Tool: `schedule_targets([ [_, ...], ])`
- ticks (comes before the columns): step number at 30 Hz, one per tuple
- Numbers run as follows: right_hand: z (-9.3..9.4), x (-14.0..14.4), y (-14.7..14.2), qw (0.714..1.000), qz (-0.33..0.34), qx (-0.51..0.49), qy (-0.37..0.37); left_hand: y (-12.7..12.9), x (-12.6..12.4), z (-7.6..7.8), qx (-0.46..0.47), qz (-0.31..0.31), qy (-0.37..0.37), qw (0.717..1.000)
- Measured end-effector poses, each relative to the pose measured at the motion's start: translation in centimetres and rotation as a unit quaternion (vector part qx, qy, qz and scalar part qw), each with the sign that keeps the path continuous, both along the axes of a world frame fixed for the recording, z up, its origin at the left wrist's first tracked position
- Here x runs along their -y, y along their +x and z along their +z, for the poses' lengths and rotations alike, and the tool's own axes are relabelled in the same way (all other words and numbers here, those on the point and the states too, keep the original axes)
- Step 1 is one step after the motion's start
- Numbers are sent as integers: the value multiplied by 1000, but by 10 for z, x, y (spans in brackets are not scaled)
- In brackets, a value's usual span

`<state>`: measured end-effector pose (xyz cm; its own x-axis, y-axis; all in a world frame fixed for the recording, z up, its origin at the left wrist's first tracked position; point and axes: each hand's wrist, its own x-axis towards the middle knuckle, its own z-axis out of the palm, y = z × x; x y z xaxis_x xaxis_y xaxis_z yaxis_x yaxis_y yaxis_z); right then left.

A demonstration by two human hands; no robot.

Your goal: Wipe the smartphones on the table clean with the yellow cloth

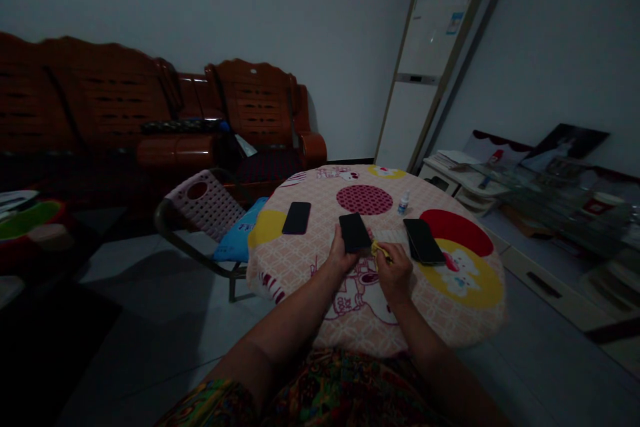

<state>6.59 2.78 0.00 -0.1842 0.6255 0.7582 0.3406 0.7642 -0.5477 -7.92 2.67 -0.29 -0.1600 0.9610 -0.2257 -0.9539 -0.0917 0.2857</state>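
Phones are being laid out on a round table (300, 267) with a pink cloth full of cartoon shapes; the middle phone (355, 232) is being held at its near left edge by the left hand (341, 255), with the fingers wrapped on it and the dark screen being turned up; a small yellow cloth (379, 249) is being pinched in the closed right hand (394, 271), just beside the near corner of that phone; a second phone (297, 217) is being left flat on the table to the left, apart from the hands; a third phone (424, 241) is being left flat to the right, near the right hand; a small white bottle (403, 203) is being kept upright behind, between the middle and right phones; a pink chair (205, 203) is being kept beside the table on the left.
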Motion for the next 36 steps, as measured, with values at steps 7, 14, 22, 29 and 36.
schedule_targets([
  [7, -1, -1, -4, 1000, 15, -1, -4, 1, -2, -1, -6, 1, -11, 1000],
  [14, -3, -2, -5, 1000, 14, -2, -11, 1, -3, -3, -17, -1, 1, 1000],
  [22, -2, -4, -6, 1000, 5, -11, -2, 1, -1, 1, 1, 6, -21, 1000],
  [29, 0, -7, -3, 999, -22, -30, -11, 2, -2, -2, -5, 13, -14, 1000],
  [36, 1, -1, -7, 1000, 12, -14, -6, 3, 0, -1, -17, 15, -14, 1000],
])
